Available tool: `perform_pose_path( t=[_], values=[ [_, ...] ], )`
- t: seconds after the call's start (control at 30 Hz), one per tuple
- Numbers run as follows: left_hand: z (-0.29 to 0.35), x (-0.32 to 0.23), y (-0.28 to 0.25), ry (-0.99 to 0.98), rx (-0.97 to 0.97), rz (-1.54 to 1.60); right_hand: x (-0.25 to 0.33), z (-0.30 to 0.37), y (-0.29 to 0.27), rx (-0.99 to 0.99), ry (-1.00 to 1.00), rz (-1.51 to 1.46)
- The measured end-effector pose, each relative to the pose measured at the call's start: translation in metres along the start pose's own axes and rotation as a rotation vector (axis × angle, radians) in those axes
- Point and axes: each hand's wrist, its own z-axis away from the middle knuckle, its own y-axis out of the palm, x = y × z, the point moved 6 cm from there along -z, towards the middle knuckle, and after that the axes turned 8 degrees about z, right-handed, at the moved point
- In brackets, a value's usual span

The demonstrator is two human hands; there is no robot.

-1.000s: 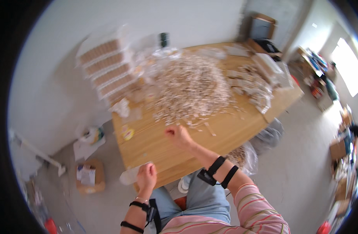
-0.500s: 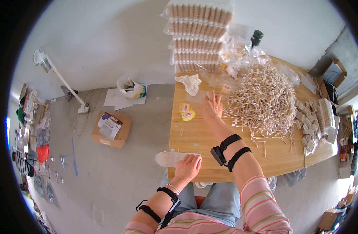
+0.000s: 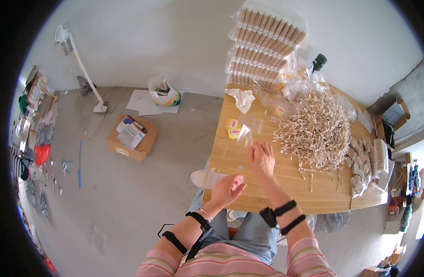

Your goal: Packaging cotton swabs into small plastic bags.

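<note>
My right hand (image 3: 263, 159) is over the table with its fingertips pinched on a small clear plastic bag (image 3: 245, 135), which stands up from them. At the table's near left edge, my left hand (image 3: 226, 190) is beside a white, round-ended flat strip (image 3: 204, 178) that juts past the edge. Its thumb and fingers are apart; what touches the palm is hidden. Beyond the right hand lie more clear bags (image 3: 252, 122) and small yellow-and-white cards (image 3: 233, 132). A large heap of cotton swabs (image 3: 316, 129) spreads to the right of that hand.
Bagged swab bundles (image 3: 262, 46) are stacked high at the back, beside a crumpled white tissue (image 3: 241, 99). A dark green-capped bottle (image 3: 319, 62) stands behind the heap. Small swab packs (image 3: 359, 161) lie at the right. An open cardboard box (image 3: 147, 145) sits on the floor.
My right hand has drawn back toward me from the clear bags, now with one bag in its fingers. My left hand's fingers have spread from their grip at the white strip.
</note>
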Motion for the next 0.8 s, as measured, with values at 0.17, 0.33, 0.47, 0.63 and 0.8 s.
perform_pose_path(
  t=[0.17, 0.33, 0.47, 0.63, 0.8],
  values=[
    [-0.007, 0.021, -0.005, -0.177, -0.301, 0.858, 0.058, 0.054, -0.032, 0.08, -0.096, -0.133],
    [0.01, 0.01, -0.03, -0.418, -0.427, 1.142, 0.071, 0.057, -0.043, 0.043, -0.167, -0.306],
    [0.022, 0.011, -0.06, -0.38, -0.397, 1.145, 0.054, 0.061, -0.009, 0.52, 0.601, -1.055],
    [0.031, 0.004, -0.075, -0.343, -0.361, 1.116, 0.077, 0.058, -0.01, 0.75, 0.674, -1.266],
    [0.043, 0.007, -0.089, -0.336, -0.452, 0.995, 0.1, 0.058, -0.014, 0.762, 0.671, -1.293]
  ],
)
